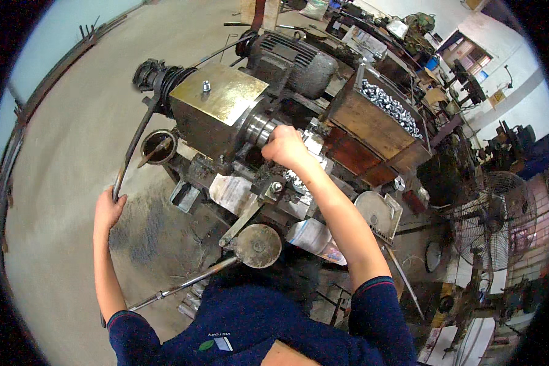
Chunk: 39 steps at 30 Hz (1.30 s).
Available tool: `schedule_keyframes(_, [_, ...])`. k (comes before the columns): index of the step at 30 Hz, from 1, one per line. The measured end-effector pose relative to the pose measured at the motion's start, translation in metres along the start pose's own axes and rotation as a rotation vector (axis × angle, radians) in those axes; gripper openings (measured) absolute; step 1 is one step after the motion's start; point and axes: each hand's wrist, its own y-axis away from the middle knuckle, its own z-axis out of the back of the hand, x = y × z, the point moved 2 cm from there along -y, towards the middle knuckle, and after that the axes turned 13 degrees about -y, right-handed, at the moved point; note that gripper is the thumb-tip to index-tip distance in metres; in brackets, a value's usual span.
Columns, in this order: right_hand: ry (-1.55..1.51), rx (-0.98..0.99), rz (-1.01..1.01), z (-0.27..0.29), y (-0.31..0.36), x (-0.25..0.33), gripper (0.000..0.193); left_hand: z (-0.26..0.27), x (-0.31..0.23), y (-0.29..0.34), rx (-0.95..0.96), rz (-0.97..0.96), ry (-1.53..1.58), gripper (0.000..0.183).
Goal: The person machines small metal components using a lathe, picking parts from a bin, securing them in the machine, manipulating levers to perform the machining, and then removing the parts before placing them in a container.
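Note:
My left hand [108,208] is wrapped round the lower end of a long dark lever [135,141] that runs up to the left end of a lathe's headstock [204,119]. At the headstock's other end, my right hand [285,146] has its fingers curled in at the front of the shiny round spindle chuck [259,129]. Whatever those fingers hold is hidden behind the hand. A small shiny metal fitting [206,86] stands on the headstock's brass-coloured top plate [235,97]. Metal shavings [294,179] lie below my right hand.
Behind the headstock sits a ribbed motor [296,66]. To the right, a wooden bin [372,125] holds many small metal parts. A pot with a brush [158,146] hangs at the left. Nearer me are a round disc [257,246] and a bar handle [192,280]; a fan [494,219] stands far right.

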Motion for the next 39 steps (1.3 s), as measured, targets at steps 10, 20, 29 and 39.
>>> schedule_keyframes(10, [0.013, -0.151, 0.114, -0.005, 0.001, 0.016, 0.026, -0.004, 0.040, -0.024, -0.030, 0.045, -0.221, 0.025])
schedule_keyframes(20, [0.229, -0.076, 0.274, 0.017, 0.045, 0.050, 0.029, 0.015, 0.102, -0.117, -0.227, -0.017, -0.617, 0.011])
schedule_keyframes(29, [0.205, -0.187, 1.067, 0.080, 0.213, 0.209, 0.033, 0.009, 0.062, -0.055, -0.384, 0.316, -0.436, 0.017])
schedule_keyframes(39, [0.336, -0.535, 1.216, 0.126, 0.251, 0.165, 0.025, -0.005, 0.067, -0.067, -0.251, 0.267, -0.422, 0.024])
